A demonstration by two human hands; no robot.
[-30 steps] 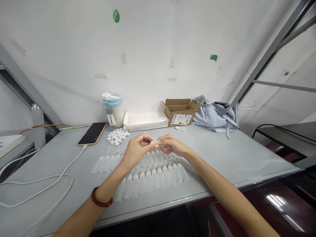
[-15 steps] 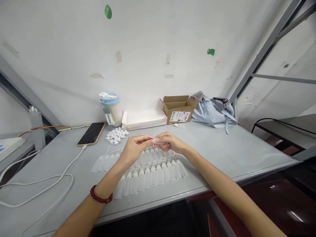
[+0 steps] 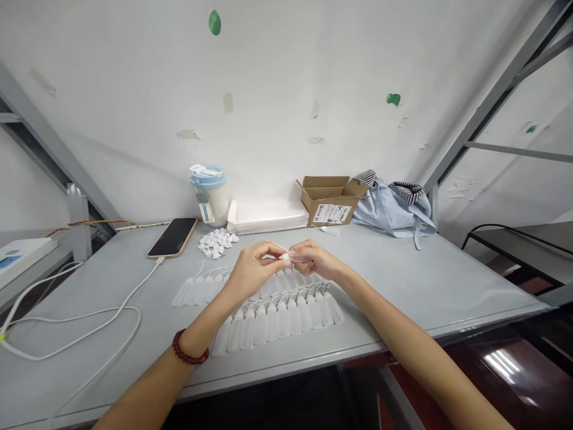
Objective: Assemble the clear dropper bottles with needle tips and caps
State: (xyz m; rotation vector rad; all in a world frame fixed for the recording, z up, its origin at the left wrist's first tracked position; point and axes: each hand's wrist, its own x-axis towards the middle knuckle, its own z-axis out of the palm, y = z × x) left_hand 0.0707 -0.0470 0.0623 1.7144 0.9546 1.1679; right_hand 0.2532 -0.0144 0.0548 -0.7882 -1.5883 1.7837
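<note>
Bottle (image 3: 297, 259) held up between both hands, above more bottles laid in rows (image 3: 282, 319) on the table (image 3: 412, 280). Left hand (image 3: 255, 267): thumb and fingertips pinch the white cap (image 3: 285, 257). Right hand (image 3: 316, 261): fingers curl around the body, mostly hiding it. Looks like thin, cloudy plastic; probably light, squeezable, slightly slippery, hardly fragile. Best hold: firmer shoulder, just below the cap; light pressure lower down.

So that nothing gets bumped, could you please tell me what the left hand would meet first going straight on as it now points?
Beyond the small white plastic piece it holds, the left hand would probably meet the bare right hand first, though depth there is unclear.
</note>
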